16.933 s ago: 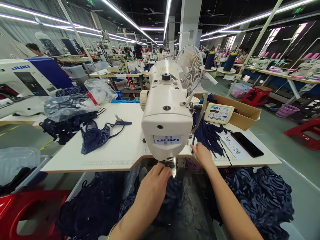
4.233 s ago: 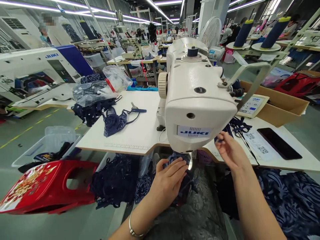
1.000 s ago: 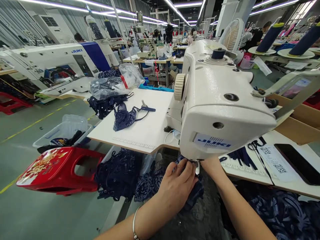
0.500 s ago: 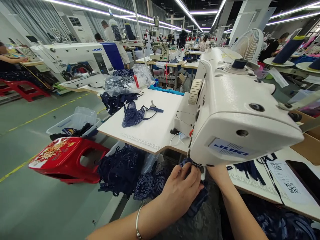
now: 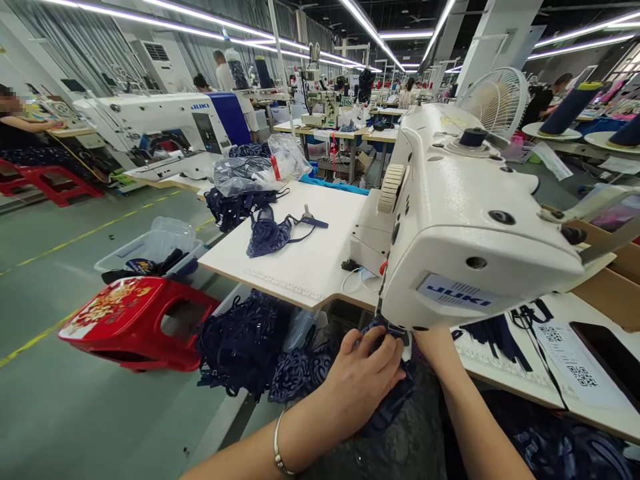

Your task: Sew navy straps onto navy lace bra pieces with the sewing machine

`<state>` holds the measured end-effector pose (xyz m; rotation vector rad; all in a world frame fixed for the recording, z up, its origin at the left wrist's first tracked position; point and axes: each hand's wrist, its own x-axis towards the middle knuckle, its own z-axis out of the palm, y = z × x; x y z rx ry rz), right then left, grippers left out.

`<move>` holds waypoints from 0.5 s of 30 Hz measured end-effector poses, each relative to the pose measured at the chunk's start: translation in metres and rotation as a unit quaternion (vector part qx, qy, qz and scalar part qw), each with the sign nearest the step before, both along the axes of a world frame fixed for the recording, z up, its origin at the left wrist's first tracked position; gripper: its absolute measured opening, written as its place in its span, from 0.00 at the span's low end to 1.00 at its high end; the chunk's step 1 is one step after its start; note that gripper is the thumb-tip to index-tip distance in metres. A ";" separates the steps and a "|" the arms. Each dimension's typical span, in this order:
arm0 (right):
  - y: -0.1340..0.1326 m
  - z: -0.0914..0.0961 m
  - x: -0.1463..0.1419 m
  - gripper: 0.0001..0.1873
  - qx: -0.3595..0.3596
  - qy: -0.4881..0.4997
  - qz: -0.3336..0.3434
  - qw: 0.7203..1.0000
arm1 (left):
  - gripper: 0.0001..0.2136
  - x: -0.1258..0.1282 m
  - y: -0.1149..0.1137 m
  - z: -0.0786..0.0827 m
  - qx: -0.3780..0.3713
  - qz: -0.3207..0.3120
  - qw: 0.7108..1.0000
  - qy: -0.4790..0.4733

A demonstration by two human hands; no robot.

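- Left hand [image 5: 367, 375]: fingers curled and bunched on a dark navy lace fabric piece [image 5: 395, 403], fingertips right under the front of the machine head; a thin silver bangle [image 5: 277, 448] sits on the wrist.
- Right hand [image 5: 436, 343]: just beside the left, close to touching it; its fingers are hidden beneath the machine head, so its grip cannot be told.
- Dark navy lace fabric piece: at the needle area below the machine nose, trailing down toward the person's lap, pinned under the left fingers.
- White JUKI-branded sewing machine head [image 5: 475, 220]: fills the centre right, above both hands.
- White laminate worktable [image 5: 310, 263]: carries the machine.
- Loose navy lace garment with thin straps [image 5: 267, 233]: on the table, well apart from the hands.
- Clear plastic bag of dark goods [image 5: 253, 170]: at the table's far left corner.
- Heap of navy lace pieces [image 5: 240, 340]: below the table edge, left of the hands.
- Red plastic stool with floral print [image 5: 133, 320]: on the floor beside the heap.
- White paper slip with QR codes [image 5: 570, 353] and black phone [image 5: 613, 347]: on the table to the right.
- Brown cardboard box [image 5: 607, 283]: behind them.
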<state>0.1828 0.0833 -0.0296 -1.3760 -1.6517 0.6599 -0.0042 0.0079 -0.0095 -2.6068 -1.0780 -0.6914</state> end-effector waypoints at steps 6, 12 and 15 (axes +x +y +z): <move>-0.010 0.003 0.001 0.14 -0.008 0.029 0.010 0.999 | 0.15 0.001 -0.002 0.001 0.008 0.001 1.000 0.009; -0.017 0.004 -0.006 0.16 -0.006 0.043 -0.022 0.999 | 0.15 0.005 -0.002 0.005 0.011 0.010 1.000 0.019; -0.013 0.004 -0.008 0.15 0.023 0.021 -0.049 0.998 | 0.15 0.007 0.000 0.006 0.017 0.014 1.000 0.020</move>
